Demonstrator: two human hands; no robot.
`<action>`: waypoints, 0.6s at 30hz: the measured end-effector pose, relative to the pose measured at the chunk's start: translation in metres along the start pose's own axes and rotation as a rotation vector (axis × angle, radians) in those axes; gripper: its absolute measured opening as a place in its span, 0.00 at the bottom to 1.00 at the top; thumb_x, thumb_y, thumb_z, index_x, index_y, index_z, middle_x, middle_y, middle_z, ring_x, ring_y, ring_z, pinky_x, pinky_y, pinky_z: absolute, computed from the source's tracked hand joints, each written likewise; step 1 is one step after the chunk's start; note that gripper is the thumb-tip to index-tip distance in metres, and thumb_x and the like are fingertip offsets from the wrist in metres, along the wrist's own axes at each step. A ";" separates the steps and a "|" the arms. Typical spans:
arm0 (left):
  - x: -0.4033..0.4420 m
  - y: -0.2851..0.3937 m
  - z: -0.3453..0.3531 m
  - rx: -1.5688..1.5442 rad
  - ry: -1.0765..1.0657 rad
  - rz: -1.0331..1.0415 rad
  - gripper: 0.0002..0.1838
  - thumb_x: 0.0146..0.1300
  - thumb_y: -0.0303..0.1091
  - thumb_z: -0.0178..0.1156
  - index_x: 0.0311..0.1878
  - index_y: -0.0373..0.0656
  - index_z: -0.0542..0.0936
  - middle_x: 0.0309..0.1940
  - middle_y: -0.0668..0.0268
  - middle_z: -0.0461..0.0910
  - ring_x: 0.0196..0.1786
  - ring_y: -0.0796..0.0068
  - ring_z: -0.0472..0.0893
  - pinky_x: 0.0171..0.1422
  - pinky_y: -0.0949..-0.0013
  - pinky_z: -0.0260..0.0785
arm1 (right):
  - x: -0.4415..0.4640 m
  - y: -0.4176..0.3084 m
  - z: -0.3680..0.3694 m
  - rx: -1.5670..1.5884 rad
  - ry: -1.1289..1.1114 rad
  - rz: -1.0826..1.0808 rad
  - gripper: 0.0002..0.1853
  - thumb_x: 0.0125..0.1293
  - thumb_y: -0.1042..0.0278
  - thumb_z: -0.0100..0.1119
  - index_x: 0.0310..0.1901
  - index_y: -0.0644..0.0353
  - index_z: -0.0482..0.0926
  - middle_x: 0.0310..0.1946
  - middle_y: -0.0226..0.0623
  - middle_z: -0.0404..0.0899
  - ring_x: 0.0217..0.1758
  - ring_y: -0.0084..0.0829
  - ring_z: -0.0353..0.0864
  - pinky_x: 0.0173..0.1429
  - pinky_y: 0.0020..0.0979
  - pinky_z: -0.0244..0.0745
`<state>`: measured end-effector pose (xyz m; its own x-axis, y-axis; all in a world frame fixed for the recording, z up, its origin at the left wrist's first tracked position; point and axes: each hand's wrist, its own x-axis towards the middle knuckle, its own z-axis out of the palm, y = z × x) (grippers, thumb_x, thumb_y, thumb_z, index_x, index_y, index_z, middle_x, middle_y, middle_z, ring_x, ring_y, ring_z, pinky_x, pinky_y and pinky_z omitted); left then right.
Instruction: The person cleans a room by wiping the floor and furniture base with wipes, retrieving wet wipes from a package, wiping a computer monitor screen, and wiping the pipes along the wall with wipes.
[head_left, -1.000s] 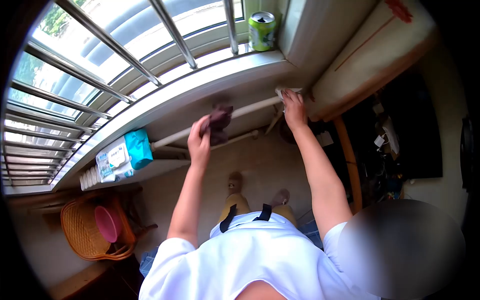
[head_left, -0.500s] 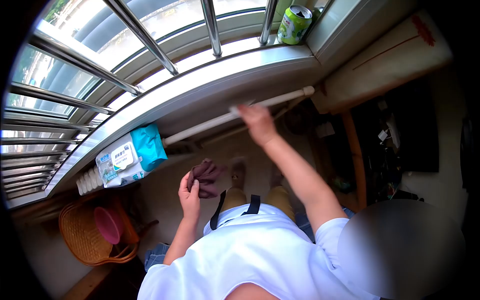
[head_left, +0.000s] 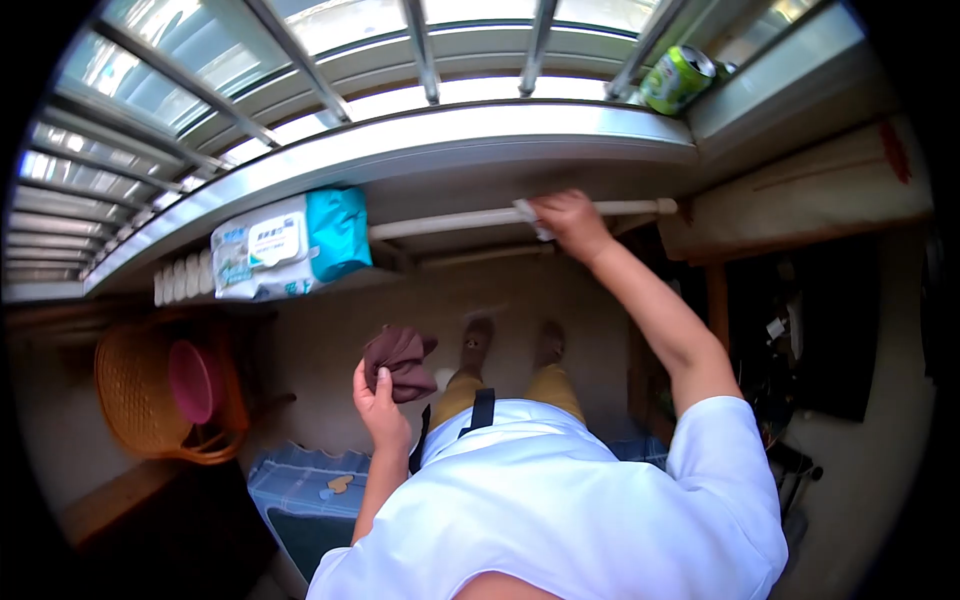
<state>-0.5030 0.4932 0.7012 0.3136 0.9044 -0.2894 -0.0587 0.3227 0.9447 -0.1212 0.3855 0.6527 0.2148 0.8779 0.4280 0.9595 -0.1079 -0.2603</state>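
Observation:
My right hand (head_left: 572, 222) is closed on a crumpled white wipe (head_left: 533, 219) and presses it against the long white pipe (head_left: 450, 224) below the window ledge. In my left hand (head_left: 381, 402) is a folded dark maroon cloth (head_left: 402, 362), pinched between thumb and fingers in front of my body. A blue-and-white pack of wipes (head_left: 290, 247), its lid closed, rests at the pipe's left end, on or above a white ribbed radiator (head_left: 183, 279).
Metal bars (head_left: 424, 60) cross the window above the ledge (head_left: 480, 128). A green drink can (head_left: 677, 80) stands in its right corner. To the left is a wicker chair (head_left: 130, 400) with a pink basin (head_left: 193, 382). Behind me lies a blue checked cloth cover (head_left: 300, 485).
My right hand has slid the wipe along the pipe, though how far is unclear as the view has turned. The left hand still holds the cloth.

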 end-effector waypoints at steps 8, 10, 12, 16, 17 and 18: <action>-0.013 0.010 0.022 -0.131 -0.079 -0.008 0.16 0.67 0.25 0.53 0.57 0.37 0.71 0.52 0.62 0.76 0.55 0.74 0.74 0.64 0.69 0.63 | 0.118 -0.148 0.110 -0.124 -0.089 -0.110 0.20 0.52 0.72 0.54 0.50 0.58 0.76 0.36 0.35 0.79 0.40 0.32 0.81 0.49 0.36 0.70; -0.011 0.016 0.029 -0.124 -0.145 -0.022 0.16 0.68 0.27 0.52 0.57 0.36 0.70 0.52 0.62 0.76 0.53 0.75 0.75 0.62 0.70 0.65 | 0.115 -0.150 0.106 -0.160 -0.150 -0.091 0.20 0.53 0.71 0.53 0.51 0.58 0.75 0.39 0.35 0.79 0.41 0.31 0.80 0.48 0.35 0.69; -0.007 0.020 0.038 -0.115 -0.169 -0.006 0.16 0.68 0.27 0.52 0.58 0.35 0.70 0.52 0.62 0.76 0.53 0.75 0.75 0.61 0.70 0.65 | 0.099 -0.124 0.097 -0.062 0.063 -0.146 0.19 0.54 0.71 0.53 0.50 0.58 0.76 0.40 0.34 0.79 0.41 0.31 0.80 0.48 0.35 0.69; 0.001 0.021 0.047 -0.118 -0.225 -0.012 0.16 0.68 0.28 0.52 0.58 0.35 0.70 0.52 0.62 0.76 0.53 0.75 0.75 0.61 0.71 0.65 | 0.023 -0.051 0.040 -0.113 0.115 -0.008 0.20 0.54 0.71 0.59 0.52 0.52 0.78 0.46 0.35 0.81 0.49 0.31 0.80 0.58 0.40 0.70; 0.004 0.019 0.047 -0.111 -0.247 -0.010 0.16 0.68 0.28 0.52 0.58 0.35 0.70 0.52 0.62 0.76 0.54 0.75 0.75 0.61 0.71 0.65 | 0.003 -0.033 0.020 -0.113 0.140 0.034 0.19 0.52 0.71 0.62 0.49 0.52 0.79 0.45 0.33 0.82 0.48 0.31 0.81 0.61 0.43 0.69; 0.007 0.016 0.047 -0.108 -0.252 -0.011 0.16 0.68 0.28 0.52 0.58 0.35 0.70 0.52 0.62 0.76 0.54 0.75 0.75 0.61 0.71 0.65 | -0.016 -0.012 0.002 -0.155 0.143 0.065 0.19 0.51 0.70 0.64 0.47 0.51 0.81 0.44 0.31 0.82 0.48 0.30 0.81 0.62 0.43 0.69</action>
<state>-0.4568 0.4915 0.7217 0.5400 0.8068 -0.2396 -0.1504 0.3725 0.9158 -0.1361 0.3740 0.6468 0.2901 0.7928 0.5359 0.9570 -0.2424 -0.1595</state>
